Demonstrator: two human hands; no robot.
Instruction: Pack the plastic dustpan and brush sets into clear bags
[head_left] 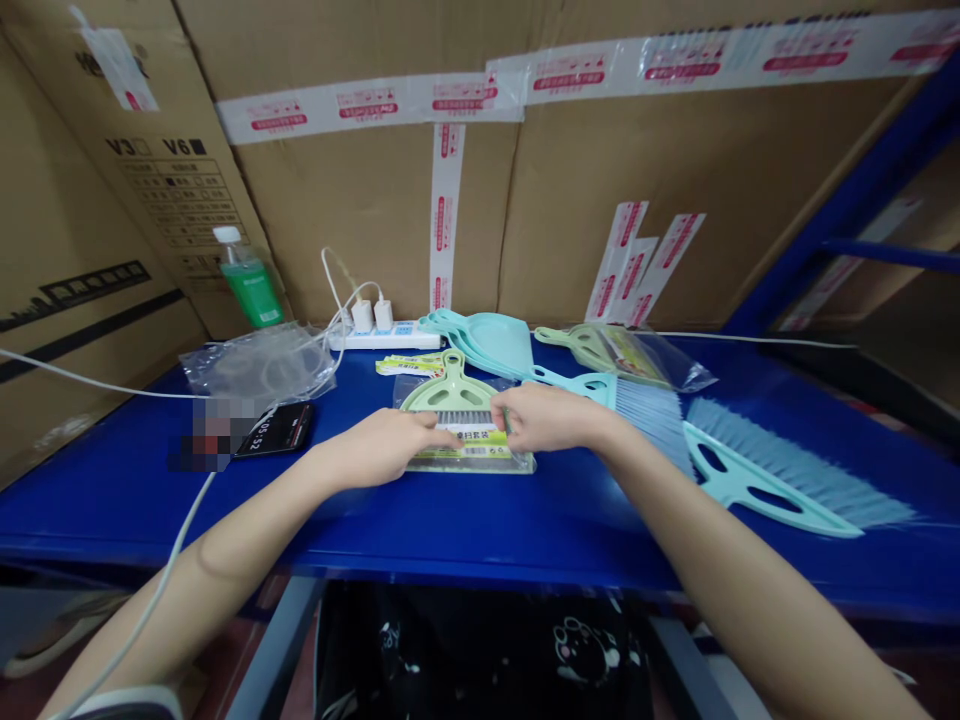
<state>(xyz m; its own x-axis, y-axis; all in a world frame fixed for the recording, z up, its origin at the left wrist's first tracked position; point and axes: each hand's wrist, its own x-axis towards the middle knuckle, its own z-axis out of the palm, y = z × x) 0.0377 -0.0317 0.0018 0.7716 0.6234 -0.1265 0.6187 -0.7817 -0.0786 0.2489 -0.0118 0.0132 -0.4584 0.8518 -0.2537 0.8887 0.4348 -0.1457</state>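
Observation:
A green mini dustpan and brush set in a clear bag (450,400) lies on the blue table (525,520) in front of me. My left hand (390,445) rests on the bag's lower left corner, fingers curled against it. My right hand (544,418) pinches the bag's right edge near the yellow label (480,445). Both hands press on the package.
A stack of teal dustpans (487,340) sits behind the bag, another bagged green set (622,350) to its right. Two teal brushes (757,470) lie at right. At left are empty clear bags (259,365), a phone (281,428), a power strip (382,335) and a green bottle (251,280). Cardboard boxes wall the back.

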